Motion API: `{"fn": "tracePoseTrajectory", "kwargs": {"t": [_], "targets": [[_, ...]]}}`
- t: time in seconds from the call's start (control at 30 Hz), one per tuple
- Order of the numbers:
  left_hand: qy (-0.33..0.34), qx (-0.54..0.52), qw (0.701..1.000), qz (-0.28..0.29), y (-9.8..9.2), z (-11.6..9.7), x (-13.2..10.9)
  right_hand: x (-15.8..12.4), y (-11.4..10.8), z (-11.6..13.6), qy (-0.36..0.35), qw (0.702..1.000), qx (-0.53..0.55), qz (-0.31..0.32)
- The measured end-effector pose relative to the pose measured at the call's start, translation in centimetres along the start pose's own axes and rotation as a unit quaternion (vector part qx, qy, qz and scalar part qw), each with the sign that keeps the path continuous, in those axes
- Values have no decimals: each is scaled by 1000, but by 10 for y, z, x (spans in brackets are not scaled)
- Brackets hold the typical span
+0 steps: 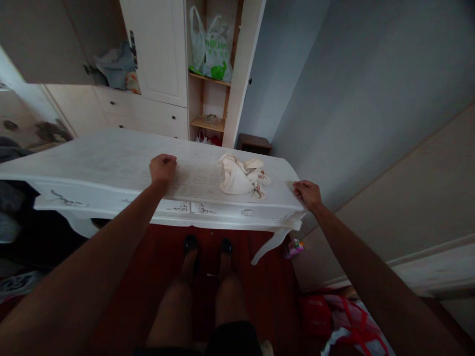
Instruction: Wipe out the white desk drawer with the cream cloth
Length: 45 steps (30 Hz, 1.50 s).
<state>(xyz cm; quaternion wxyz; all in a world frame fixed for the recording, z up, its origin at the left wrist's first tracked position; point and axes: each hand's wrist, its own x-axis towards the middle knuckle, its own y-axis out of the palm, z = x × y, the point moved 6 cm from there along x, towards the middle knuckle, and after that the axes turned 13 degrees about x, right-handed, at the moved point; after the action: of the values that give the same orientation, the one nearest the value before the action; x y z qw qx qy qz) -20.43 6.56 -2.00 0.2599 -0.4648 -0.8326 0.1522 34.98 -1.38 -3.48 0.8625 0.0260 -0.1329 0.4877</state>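
Observation:
A crumpled cream cloth bag [239, 175] with drawstrings and small reddish-brown print lies on the white table [111, 153]. To its left, my left hand [163, 168] rests on the tabletop with its fingers curled into a loose fist, and nothing shows in it. My right hand [307, 193] is at the table's right end, fingers bent and thumb close to them, by the edge. Nothing is visible in that hand either. Neither hand touches the cloth bag.
Behind the table stands a white wardrobe [159, 54] with open doors; plastic bags [217, 49] sit on its shelf. A grey wall [334, 99] rises on the right. Below are a pink box [293, 248], red bags [315, 316] and the dark red floor [208, 301].

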Motion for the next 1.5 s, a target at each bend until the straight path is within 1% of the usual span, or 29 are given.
{"fn": "tracePoseTrajectory", "kwargs": {"t": [0.13, 0.2, 0.37, 0.67, 0.8, 0.87, 1.0, 1.1, 1.17, 1.2, 1.23, 1.27, 1.33, 1.4, 1.43, 1.47, 1.5], "targets": [[-17, -41, 999, -8, 3, 4, 2, -1, 0, 0, -6, 1000, -8, -4], [-16, -51, 998, -17, 4, 4, 3, -1, -1, 0, -6, 1000, -12, -7], [-27, -61, 998, -12, 5, 5, 2, -1, -1, 0, -8, 1000, -18, -7], [-24, -19, 999, -12, 2, 0, 0, -1, -1, -1, -14, 1000, -21, -15], [-16, -4, 1000, -12, 3, 0, 1, -5, -1, 3, -19, 999, -28, -17], [-15, 4, 1000, -10, 2, -2, 0, -8, -3, 8, -32, 999, -23, -30], [-11, 32, 999, -10, -2, -9, -5, -22, -8, 20, -90, 992, -9, -92], [-4, 44, 999, -9, -4, -14, -7, -45, -11, 22, -102, 985, 17, -138], [4, 43, 999, -9, -5, -15, -8, -67, -10, 19, -102, 983, 58, -142], [9, 41, 999, -8, -5, -15, -8, -81, -8, 16, -96, 983, 82, -130], [11, 40, 999, -8, -5, -14, -8, -95, -4, 11, -85, 984, 108, -113], [13, 40, 999, -7, -4, -14, -8, -110, 2, 4, -59, 986, 132, -85], [13, 40, 999, -5, -4, -13, -7, -140, 19, -13, 13, 986, 167, -24], [11, 39, 999, -4, -3, -12, -7, -167, 42, -30, 102, 977, 185, 38], [12, 37, 999, -3, -3, -12, -7, -178, 55, -38, 160, 964, 201, 67], [11, 34, 999, -3, -2, -11, -7, -188, 69, -46, 223, 945, 220, 94], [10, 32, 999, -3, -2, -11, -7, -196, 83, -51, 287, 919, 242, 116]]}}
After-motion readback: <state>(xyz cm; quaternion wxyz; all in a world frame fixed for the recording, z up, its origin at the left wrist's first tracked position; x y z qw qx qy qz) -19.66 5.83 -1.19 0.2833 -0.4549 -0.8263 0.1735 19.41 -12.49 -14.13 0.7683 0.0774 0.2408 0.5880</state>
